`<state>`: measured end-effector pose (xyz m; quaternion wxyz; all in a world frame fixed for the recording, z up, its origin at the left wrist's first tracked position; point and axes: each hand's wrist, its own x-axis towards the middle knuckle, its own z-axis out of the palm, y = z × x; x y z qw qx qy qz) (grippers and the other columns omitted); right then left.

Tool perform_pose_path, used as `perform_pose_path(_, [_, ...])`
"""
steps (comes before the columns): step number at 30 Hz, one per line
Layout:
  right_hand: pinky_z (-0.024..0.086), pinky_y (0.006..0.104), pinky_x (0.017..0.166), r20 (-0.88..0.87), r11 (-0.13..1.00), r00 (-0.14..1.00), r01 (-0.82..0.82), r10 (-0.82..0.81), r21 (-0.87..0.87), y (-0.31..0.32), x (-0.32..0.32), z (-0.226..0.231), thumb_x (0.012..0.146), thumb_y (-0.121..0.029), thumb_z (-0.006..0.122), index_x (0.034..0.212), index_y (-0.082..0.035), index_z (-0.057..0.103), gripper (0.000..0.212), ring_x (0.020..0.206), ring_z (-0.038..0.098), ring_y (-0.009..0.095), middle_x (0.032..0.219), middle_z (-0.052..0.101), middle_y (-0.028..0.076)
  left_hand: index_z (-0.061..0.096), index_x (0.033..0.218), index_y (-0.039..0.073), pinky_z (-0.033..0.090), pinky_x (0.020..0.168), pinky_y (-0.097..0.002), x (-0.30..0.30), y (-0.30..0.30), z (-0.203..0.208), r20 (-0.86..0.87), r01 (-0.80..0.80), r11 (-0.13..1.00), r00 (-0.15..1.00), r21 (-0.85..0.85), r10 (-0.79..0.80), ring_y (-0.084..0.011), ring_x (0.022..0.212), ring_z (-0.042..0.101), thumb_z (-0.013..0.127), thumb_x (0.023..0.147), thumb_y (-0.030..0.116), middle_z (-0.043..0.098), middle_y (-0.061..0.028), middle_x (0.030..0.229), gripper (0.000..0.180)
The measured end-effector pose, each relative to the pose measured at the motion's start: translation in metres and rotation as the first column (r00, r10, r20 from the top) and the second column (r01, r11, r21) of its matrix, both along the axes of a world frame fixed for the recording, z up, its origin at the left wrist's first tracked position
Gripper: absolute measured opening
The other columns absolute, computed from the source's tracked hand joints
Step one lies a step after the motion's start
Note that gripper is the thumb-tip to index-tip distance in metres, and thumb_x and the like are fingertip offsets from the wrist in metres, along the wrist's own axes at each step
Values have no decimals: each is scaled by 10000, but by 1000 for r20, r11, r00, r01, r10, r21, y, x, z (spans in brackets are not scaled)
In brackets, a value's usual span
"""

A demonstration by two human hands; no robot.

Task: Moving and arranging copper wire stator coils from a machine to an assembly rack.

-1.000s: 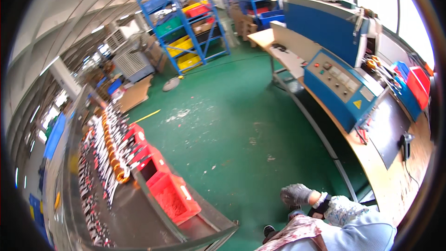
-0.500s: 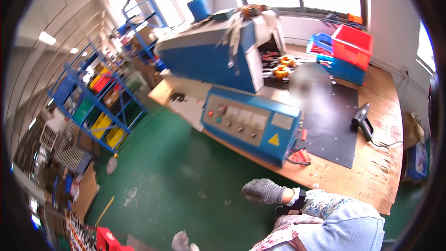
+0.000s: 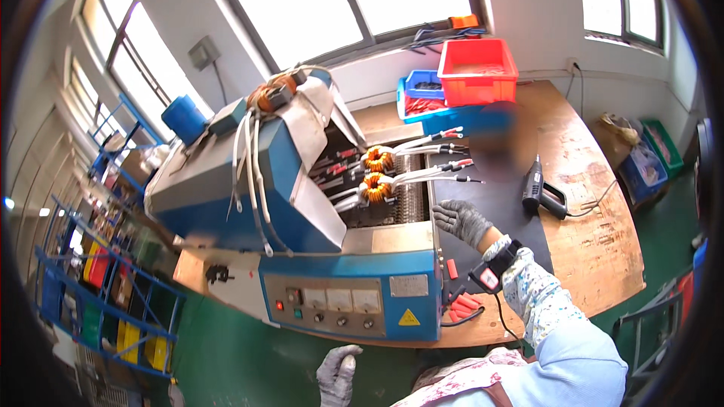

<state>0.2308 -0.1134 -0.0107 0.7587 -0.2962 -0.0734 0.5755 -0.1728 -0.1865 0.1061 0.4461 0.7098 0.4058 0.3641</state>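
Note:
My right hand [image 3: 461, 222], in a grey glove, reaches over a black mat [image 3: 501, 230] at the outlet of a blue conveyor machine [image 3: 219, 173]. Its fingers are stretched out and nothing shows in them. Just beyond it, two copper-wound ring coils [image 3: 377, 187] lie on the machine's metal conveyor [image 3: 411, 207]. Their white leads, with red and black ends, stretch right over the mat. My left hand [image 3: 336, 377], also gloved, hangs low in front of the control panel [image 3: 343, 301], thumb and fingers apart, holding nothing visible.
A black heat gun [image 3: 537, 192] lies right on the wooden table [image 3: 596, 241]. Red sleeves [image 3: 464, 307] sit by the panel's right end. A red bin [image 3: 478, 75] and blue bins stand behind. Another wire-wound coil [image 3: 269, 96] rests atop the machine, its leads hanging down. A blurred patch hides part of the back.
My view has swung right and closer to the table. My right hand has risen from beside the table's front edge to over the mat, near the coils. My left hand shows more fully.

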Motion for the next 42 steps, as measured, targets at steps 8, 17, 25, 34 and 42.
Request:
perform_pose_path(8, [415,386,988,138,968,963,241,-230,-69,74,40,-21,744,-230,736,1292,-40,374,684,1225,359,282,1326,328,167,596,1045,15,448,829,-271,48,132,-28,107,447,886,894,-124,-436,-143,931,579,519,904,127,629,-69,945,196])
perform_pose_path(17, [499,467,871,-61,942,955,296,-290,159,101,51,-35,828,-146,624,1036,-55,528,246,1011,567,292,1066,568,134,219,1404,44,366,1009,-441,147,211,-74,657,646,605,710,-465,-254,-357,1196,428,449,922,419,269,-176,1424,652])
perform_pose_path(25, [572,364,650,14,955,961,272,-276,120,133,83,5,847,-201,629,994,-62,521,229,810,631,216,870,609,82,206,1406,154,272,1065,-514,188,254,-95,774,797,215,420,-564,474,-438,1272,300,303,912,563,257,-246,1407,649])
perform_pose_path(34, [499,365,829,-207,892,912,395,-353,219,153,89,-3,828,-238,656,1002,-75,543,264,913,587,214,832,597,72,313,1270,-57,519,836,-405,196,258,-83,580,453,530,809,-717,93,-369,1012,553,287,926,543,511,-267,1120,692])
perform_pose_path(42, [393,356,871,-108,654,792,565,-601,503,71,8,110,768,-341,684,885,-61,515,347,851,523,215,753,520,62,419,1180,-88,539,777,-372,175,244,-83,713,631,419,698,-653,61,-350,880,609,364,952,409,590,-205,958,549])
